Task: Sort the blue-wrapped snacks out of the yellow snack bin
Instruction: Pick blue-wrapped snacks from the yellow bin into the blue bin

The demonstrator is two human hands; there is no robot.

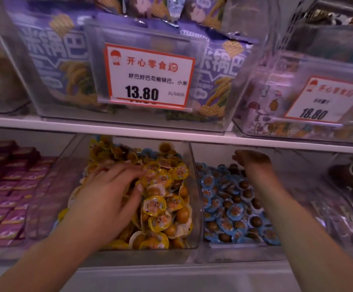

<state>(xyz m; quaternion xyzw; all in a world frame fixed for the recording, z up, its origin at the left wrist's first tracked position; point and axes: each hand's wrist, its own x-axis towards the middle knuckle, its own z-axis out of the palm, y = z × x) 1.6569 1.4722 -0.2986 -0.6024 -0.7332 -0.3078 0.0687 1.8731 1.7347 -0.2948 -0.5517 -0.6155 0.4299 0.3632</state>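
A clear bin (194,207) on the lower shelf is heaped with yellow-wrapped snacks (163,199). A few blue-wrapped snacks (150,153) show at the back of that heap. My left hand (110,192) lies on the yellow pile, fingers spread and pressing among the packets. The neighbouring bin to the right holds blue-wrapped snacks (226,209). My right hand (250,160) hovers palm down over the back of the blue bin; its fingers look relaxed, and whether they hold a snack is hidden.
A white shelf edge (171,133) runs just above both bins, leaving little headroom. Purple boxes (9,186) fill the left of the lower shelf. Clear bins of purple snack bags with price tags (150,76) stand on the upper shelf. Dark packets (344,218) lie at the right.
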